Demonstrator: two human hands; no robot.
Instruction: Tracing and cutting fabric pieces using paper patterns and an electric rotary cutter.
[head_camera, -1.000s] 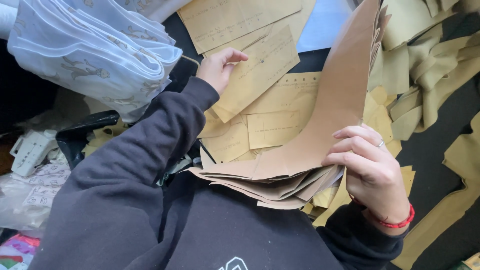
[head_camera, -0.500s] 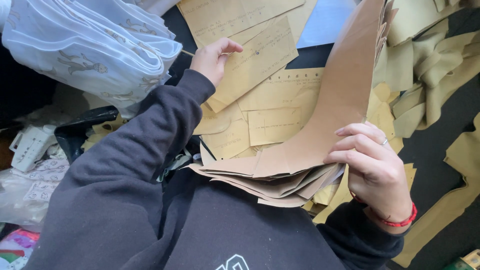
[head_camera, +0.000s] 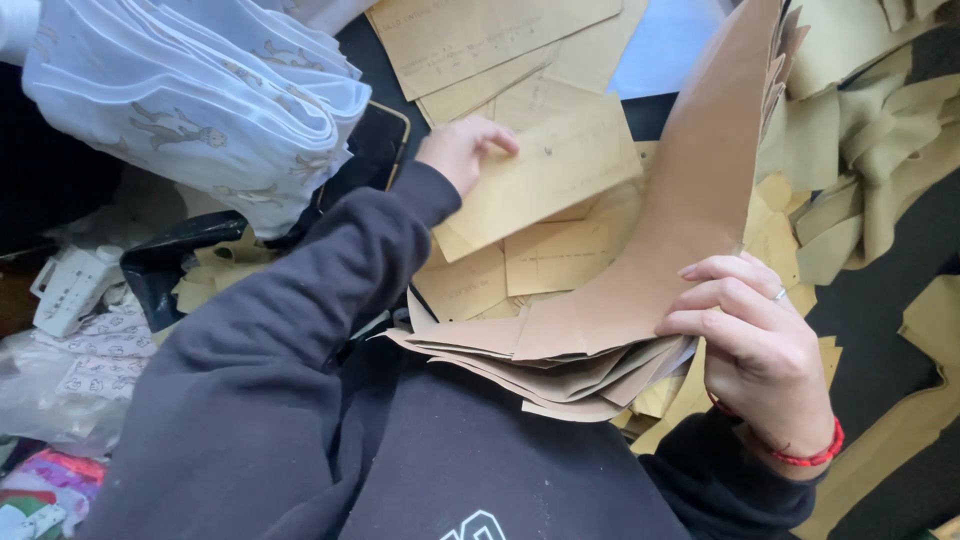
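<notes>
Head view, near edge: a stack of curved brown cardboard pattern pieces (head_camera: 640, 300) is held against the dark sweatshirt, fanned at the lower end and rising to the upper right. The right hand (head_camera: 755, 345) is wrapped round its lower end, fingers pressed over the top piece; a red cord bracelet (head_camera: 800, 455) is worn at the wrist. Farther out, the left hand (head_camera: 462, 150) is laid on a pale yellow paper pattern sheet (head_camera: 545, 175), thumb and fingers pinching its left edge; the sheet lies tilted on other sheets spread over the dark worktop (head_camera: 880, 300).

Judged from this: the sheet would be best lifted by its edge alone, so the sheets beneath are not dragged, while the stack is kept clamped so that nothing slides out.

At far left a folded bundle of white printed fabric in clear wrap (head_camera: 200, 100) is seen, with a dark phone (head_camera: 375, 150) half tucked beneath. Olive fabric cuttings (head_camera: 860, 150) are heaped at far right. Faint handwriting is carried by the sheets, too small to be read.
</notes>
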